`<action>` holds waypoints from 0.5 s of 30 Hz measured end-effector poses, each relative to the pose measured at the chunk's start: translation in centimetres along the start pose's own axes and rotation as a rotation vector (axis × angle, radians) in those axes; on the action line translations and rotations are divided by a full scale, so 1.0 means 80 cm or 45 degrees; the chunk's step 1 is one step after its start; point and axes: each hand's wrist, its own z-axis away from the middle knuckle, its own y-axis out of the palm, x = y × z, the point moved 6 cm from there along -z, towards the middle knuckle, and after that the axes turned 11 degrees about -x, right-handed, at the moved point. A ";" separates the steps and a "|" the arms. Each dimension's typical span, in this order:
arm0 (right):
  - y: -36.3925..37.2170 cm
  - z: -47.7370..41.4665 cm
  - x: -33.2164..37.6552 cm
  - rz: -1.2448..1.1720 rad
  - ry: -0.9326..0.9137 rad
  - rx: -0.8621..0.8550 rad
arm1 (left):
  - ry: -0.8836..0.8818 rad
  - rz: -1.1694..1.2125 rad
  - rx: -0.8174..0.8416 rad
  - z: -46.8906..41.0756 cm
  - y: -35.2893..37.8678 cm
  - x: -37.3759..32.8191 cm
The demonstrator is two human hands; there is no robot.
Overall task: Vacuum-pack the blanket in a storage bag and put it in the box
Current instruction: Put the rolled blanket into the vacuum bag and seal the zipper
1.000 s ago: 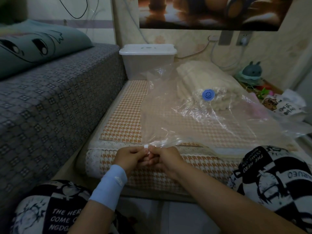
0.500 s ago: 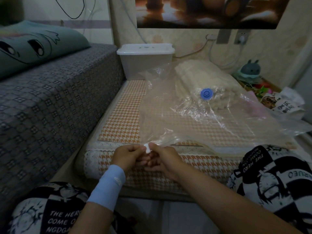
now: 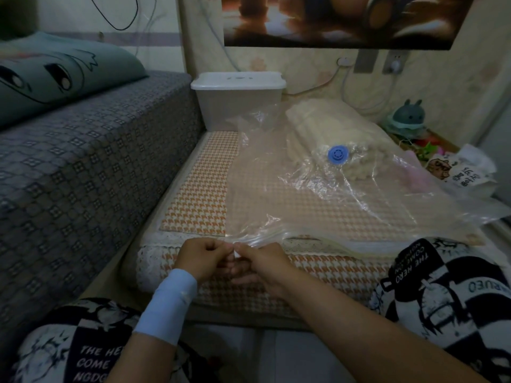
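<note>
My left hand (image 3: pixel 203 257) pinches the clear plastic storage bag (image 3: pixel 318 205) at its near-left corner. My right hand (image 3: pixel 262 261) pinches the small white slider clip (image 3: pixel 237 254). The zip edge runs rightward from there.

clip (image 3: pixel 236 254): mostly hidden in right hand (image 3: pixel 262 265) pinch, shape unclear | bag (image 3: pixel 318 194): near corner covered by left hand (image 3: pixel 203 258) fingers, right corner cut by edge | box (image 3: pixel 237 106): lower right behind bag, lid marks too small to read | poster (image 3: pixel 345 20): cut by top edge | pillow (image 3: pixel 55 76): cut by left edge
</note>
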 end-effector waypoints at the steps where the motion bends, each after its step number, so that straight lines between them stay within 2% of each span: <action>1: -0.001 -0.001 0.000 0.010 -0.002 -0.027 | 0.002 -0.009 0.006 0.001 0.001 -0.001; 6: -0.018 0.000 -0.005 -0.066 0.019 -0.246 | -0.022 -0.047 0.016 0.005 0.007 0.002; 11: -0.008 0.009 -0.011 -0.083 0.039 -0.077 | -0.085 0.014 0.089 0.009 0.009 0.001; 15: -0.001 0.013 -0.006 -0.071 -0.047 -0.076 | -0.073 0.076 0.062 0.010 0.006 -0.003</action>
